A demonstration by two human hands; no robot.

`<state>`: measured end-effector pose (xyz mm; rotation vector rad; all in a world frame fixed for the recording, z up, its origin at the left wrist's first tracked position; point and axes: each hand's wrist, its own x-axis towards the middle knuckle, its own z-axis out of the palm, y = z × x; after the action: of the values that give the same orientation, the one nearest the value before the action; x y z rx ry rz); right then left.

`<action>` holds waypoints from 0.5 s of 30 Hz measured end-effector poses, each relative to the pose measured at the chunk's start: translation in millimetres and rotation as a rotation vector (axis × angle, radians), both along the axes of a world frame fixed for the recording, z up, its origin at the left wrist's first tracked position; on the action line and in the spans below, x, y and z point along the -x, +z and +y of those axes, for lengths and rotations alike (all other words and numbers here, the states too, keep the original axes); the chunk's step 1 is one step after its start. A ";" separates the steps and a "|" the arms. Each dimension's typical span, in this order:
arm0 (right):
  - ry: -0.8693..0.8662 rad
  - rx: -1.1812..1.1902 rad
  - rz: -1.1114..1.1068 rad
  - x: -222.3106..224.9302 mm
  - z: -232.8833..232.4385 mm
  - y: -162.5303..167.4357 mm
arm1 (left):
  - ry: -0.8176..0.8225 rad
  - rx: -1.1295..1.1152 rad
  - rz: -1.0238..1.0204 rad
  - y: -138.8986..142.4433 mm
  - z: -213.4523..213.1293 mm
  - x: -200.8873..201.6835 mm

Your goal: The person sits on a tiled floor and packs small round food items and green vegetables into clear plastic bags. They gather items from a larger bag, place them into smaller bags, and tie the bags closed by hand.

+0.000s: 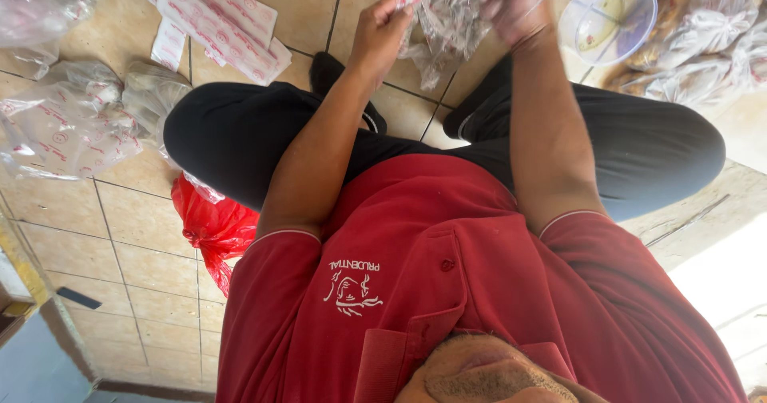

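Upside-down head view, seated on beige tiled floor [136,235], legs in black trousers [240,131] apart, red polo shirt [447,291] filling lower frame. Crumpled clear plastic bag with red print [443,19] held up between both hands, above the gap between the knees, near top edge of frame. Left hand [382,31] pinched on the bag's one edge, fingers curled closed on the film. Right hand [515,7] blurred, gripping the opposite side of same bag; exact finger wrap hard to read, but closed on plastic. Bag stretched roughly side to side between the two grips, loose tail hanging down toward the feet; both hands equally on it, neither nearer. Just beside right hand: round clear plastic cup [609,21] with pale content, standing on the floor. Beyond it, heap of filled clear bags [703,51]. On the other side, well apart from hands: flat stack of printed white-and-red bags [220,19], bulging clear bags [72,123], knotted red plastic bag [212,227] by the thigh.
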<state>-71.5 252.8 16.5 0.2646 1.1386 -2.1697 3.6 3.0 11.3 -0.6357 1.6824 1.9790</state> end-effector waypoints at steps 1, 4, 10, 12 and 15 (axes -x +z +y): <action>0.166 0.006 -0.037 -18.8 -13.4 8.1 | -0.015 0.038 0.001 4.1 -1.8 -1.3; 0.393 -0.099 -0.183 -57.9 -65.1 21.2 | -0.020 0.016 0.160 15.6 -7.5 -8.2; -0.217 -0.143 -0.334 -76.5 -117.0 18.6 | -0.004 0.094 0.299 26.7 -10.8 -23.6; -0.157 -0.231 -0.310 -73.7 -107.6 23.7 | 0.049 0.169 0.316 29.0 -14.0 -24.7; 0.572 -1.269 0.512 -75.2 -79.7 30.8 | 0.102 0.383 0.283 33.3 -22.0 -19.0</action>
<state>3.7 173.1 47.4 -0.1072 2.4010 -0.7901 22.6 -19.1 44.6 -0.6002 2.2753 1.8989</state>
